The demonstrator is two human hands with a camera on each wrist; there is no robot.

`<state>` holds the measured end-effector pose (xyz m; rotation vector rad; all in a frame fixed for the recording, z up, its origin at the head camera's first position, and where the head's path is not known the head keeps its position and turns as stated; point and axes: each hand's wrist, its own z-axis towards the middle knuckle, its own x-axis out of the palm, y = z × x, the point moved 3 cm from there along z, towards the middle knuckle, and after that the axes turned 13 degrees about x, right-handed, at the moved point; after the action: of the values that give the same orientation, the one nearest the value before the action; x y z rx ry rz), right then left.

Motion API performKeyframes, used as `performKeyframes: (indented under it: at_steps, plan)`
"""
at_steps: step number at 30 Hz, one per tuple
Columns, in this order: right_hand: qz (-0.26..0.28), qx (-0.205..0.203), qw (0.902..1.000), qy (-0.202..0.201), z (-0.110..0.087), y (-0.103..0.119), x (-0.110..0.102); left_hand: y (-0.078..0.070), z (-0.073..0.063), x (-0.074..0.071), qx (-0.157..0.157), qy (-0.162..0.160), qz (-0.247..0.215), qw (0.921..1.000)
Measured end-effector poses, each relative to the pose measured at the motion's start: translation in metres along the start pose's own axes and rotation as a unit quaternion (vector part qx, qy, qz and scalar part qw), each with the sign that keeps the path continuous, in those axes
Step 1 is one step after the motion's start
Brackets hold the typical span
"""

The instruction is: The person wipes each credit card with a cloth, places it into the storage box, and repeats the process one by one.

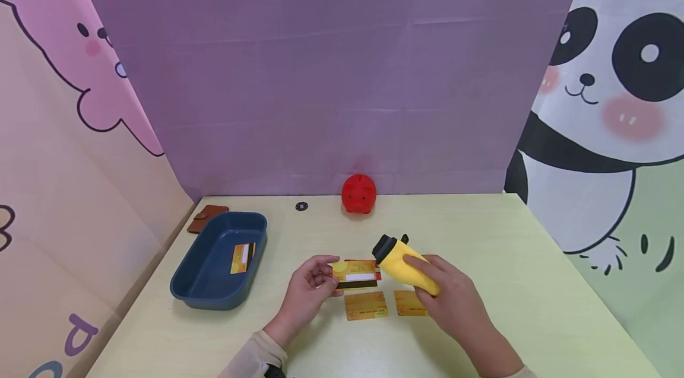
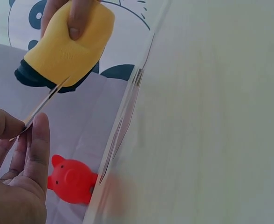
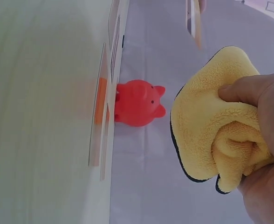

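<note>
- The left hand [image 1: 309,286] pinches a gold bank card [image 1: 350,269] by its edge, between thumb and fingers; the card sits in the gap between the hands, striped back showing.
- The right hand [image 1: 455,299] grips a bunched yellow cloth [image 1: 408,265] with dark edging, just beside the card's free end; I cannot tell whether they touch.
- The card could slip or flick away if the cloth pushed hard against it, since only one end is pinched.
- A loose fold of cloth could snag or drag the cards on the surface [image 1: 545,289] if the right hand dipped.
- Two flat cards [image 1: 366,306] lie between the hands, on the near side of the pinched one; the right hand partly hides one. A red edge behind the pinched card may be another.
- One blue basin [image 1: 180,298] stands left of the left hand, with at least one striped card [image 1: 239,259] inside; a second may lie beneath.
- Beyond the hands: one red piggy bank [image 1: 359,194], one dark disc [image 1: 301,206] and, behind the basin, one brown wallet [image 1: 205,219].
</note>
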<state>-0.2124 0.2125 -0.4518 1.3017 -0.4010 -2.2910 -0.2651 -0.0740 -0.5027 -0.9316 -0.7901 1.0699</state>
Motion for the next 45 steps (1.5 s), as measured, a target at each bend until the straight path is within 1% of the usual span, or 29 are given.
performKeyframes:
  at_steps: [6,9,12,19,21,23,25,27,31,38,41,45]
  plan:
    - [-0.007,-0.009,0.9997,0.021,-0.002,0.008,0.004,0.002,0.0,0.001,-0.003,0.006,0.003,1.0]
    - [-0.01,-0.018,0.9996,0.021,-0.002,0.013,0.005,0.003,0.0,0.001,-0.003,0.006,0.004,1.0]
    - [-0.015,-0.028,0.9993,0.021,-0.004,0.018,0.007,0.003,0.0,0.002,0.0,0.01,-0.007,0.9999]
    - [-0.054,-0.038,0.9964,0.053,-0.007,0.029,0.013,-0.003,-0.002,0.005,-0.001,0.026,-0.021,0.9994]
    - [-0.061,-0.042,0.9961,0.048,-0.007,0.028,0.013,-0.004,-0.002,0.005,-0.002,0.026,-0.024,0.9994]
    - [-0.063,-0.046,0.9964,0.033,-0.006,0.026,0.012,-0.005,-0.002,0.004,-0.002,0.024,-0.026,0.9994]
    - [-0.058,-0.049,0.997,0.015,-0.005,0.023,0.011,-0.005,-0.001,0.003,-0.002,0.02,-0.028,0.9994]
    - [-0.053,-0.05,0.9973,0.005,-0.003,0.019,0.01,-0.004,-0.001,0.002,-0.003,0.016,-0.032,0.9993]
    - [-0.046,-0.046,0.9978,0.01,-0.004,0.018,0.01,-0.003,-0.001,0.001,-0.006,0.019,-0.039,0.999]
    - [-0.053,-0.045,0.9964,0.048,-0.008,0.029,0.013,-0.001,-0.003,0.003,-0.006,0.039,-0.031,0.9988]
    - [-0.055,-0.047,0.9965,0.042,-0.008,0.028,0.012,-0.001,-0.003,0.003,-0.003,0.04,-0.026,0.9989]
    - [-0.049,-0.04,0.9979,0.015,-0.004,0.02,0.009,-0.002,-0.002,0.002,0.003,0.032,-0.03,0.999]
